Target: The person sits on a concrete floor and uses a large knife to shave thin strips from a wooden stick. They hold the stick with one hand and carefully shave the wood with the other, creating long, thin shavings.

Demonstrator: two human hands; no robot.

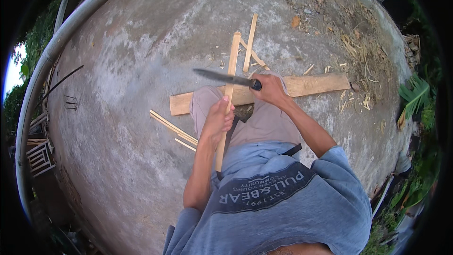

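Observation:
My left hand is wrapped round a pale, flat bamboo strip, which points away from me over my lap. In my right hand is the dark handle of a long-bladed knife. Its blade reaches left and crosses the strip above my left hand; whether it touches the wood I cannot tell. Beneath my knees and the strip, a wooden plank lies crosswise on the ground.
Beyond the plank lies another pale strip beside a thinner piece. Several narrow strips rest left of my legs. Shavings litter the concrete floor at right. A thick grey pipe curves along the left.

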